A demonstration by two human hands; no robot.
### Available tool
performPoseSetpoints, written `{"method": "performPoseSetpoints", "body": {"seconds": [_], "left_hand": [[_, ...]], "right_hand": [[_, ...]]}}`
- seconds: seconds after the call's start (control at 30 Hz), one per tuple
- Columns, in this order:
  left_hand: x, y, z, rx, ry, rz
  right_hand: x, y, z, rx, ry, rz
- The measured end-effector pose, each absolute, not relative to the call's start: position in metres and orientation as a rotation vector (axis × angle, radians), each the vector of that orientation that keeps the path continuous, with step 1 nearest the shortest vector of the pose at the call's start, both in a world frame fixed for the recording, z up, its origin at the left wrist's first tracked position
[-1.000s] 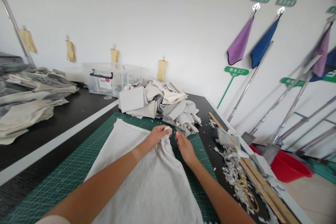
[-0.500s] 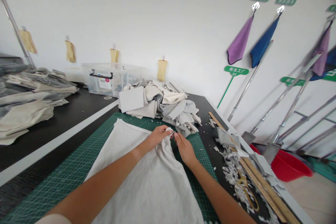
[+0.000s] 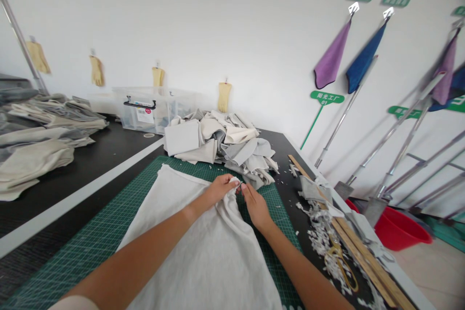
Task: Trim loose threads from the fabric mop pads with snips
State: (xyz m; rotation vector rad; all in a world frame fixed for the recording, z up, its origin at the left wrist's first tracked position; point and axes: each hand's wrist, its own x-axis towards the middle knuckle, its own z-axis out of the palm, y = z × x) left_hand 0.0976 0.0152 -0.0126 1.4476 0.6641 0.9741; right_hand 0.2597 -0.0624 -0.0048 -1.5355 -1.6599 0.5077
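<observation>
A large piece of light grey cloth lies over the green cutting mat, wrinkled toward its upper right corner. My left hand is closed on that corner, pinching a bunched bit of the edge between thumb and fingers. Close beside it, my right hand is closed in a pinch at the edge of the bunched cloth. A small dark thing shows at its fingertips, too small to name. The two hands' fingertips nearly meet.
Behind the mat is a heap of grey and cream cloth pieces, with a clear plastic box further back. Stacked cloth lies left. On the right are wooden strips, white scraps, gold-handled scissors and a red basin.
Almost nothing differs. Both hands stay at the cloth's corner, with at most a tiny shift of the fingertips.
</observation>
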Motion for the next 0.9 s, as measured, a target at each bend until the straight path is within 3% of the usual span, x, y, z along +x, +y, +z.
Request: {"method": "performPoseSetpoints", "body": {"seconds": [0.9], "left_hand": [[0.1013, 0.0068, -0.0158, 1.355, 0.681, 0.981]], "right_hand": [[0.2602, -0.0618, -0.0085, -1.604, -1.708, 0.435]]}}
